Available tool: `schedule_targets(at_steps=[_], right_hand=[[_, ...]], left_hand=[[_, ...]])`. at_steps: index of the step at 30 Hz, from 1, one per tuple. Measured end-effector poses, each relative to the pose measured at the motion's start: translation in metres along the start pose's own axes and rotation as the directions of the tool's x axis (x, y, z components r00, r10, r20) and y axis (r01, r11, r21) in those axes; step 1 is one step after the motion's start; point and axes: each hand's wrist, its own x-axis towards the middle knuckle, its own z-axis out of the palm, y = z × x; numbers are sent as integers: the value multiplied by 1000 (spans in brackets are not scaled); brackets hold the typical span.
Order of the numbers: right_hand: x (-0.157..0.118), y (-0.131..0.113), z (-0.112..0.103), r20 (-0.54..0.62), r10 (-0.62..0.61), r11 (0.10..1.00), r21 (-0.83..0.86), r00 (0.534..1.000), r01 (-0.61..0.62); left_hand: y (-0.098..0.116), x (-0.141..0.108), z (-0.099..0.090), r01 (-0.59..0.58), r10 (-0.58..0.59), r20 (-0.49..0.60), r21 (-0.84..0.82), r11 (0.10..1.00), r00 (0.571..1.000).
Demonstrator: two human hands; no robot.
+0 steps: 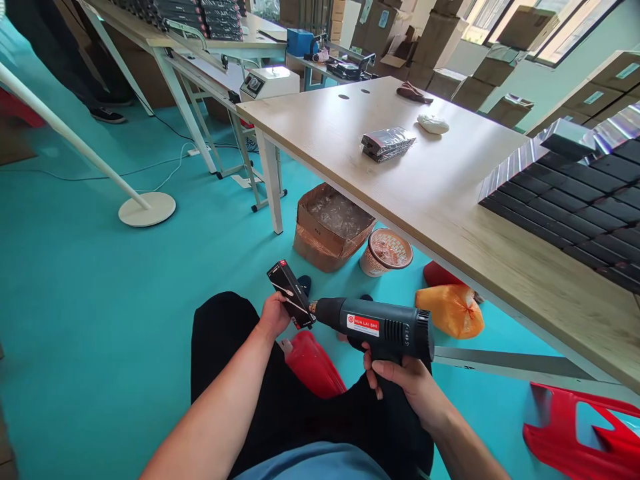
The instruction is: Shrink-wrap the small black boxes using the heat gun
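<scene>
Above the lap (280, 413), clamping one slim box (291, 293) in the left grip (275, 315), and wrapping the right grip (403, 380) around the handle (385, 354) of one heat gun (377, 325). Pointing the nozzle (313, 307) at the box's right side from close by, without clearly showing contact or a narrow gap. On the counter (440, 177), seeing one film-wrapped black pack (387, 144), one white bundle (433, 124), one dark reddish cloth (414, 93) and one large stack of black boxes (575, 200), running out of view and so defying a full count. Down on the floor, finding one brown carton (320, 250) holding clear film (336, 208), one patterned bin (373, 263) and one orange bag (447, 310). Tilting the held box, upper end leaning left; showing black faces, a small red mark near that end, pale slender shapes running along the broad face, and print too small for reading.
</scene>
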Motion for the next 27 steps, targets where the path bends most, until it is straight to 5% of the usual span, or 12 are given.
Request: schedule_targets(at_steps=[11,27], right_hand=[[23,-18,7,-30,-52,997,56,998,54],[54,-81,16,-1,19,988,-152,1000,-19]], left_hand=[[-21,12,-11,-60,39,79,283,957,996],[-26,18,-23,-67,29,116,342,937,993]])
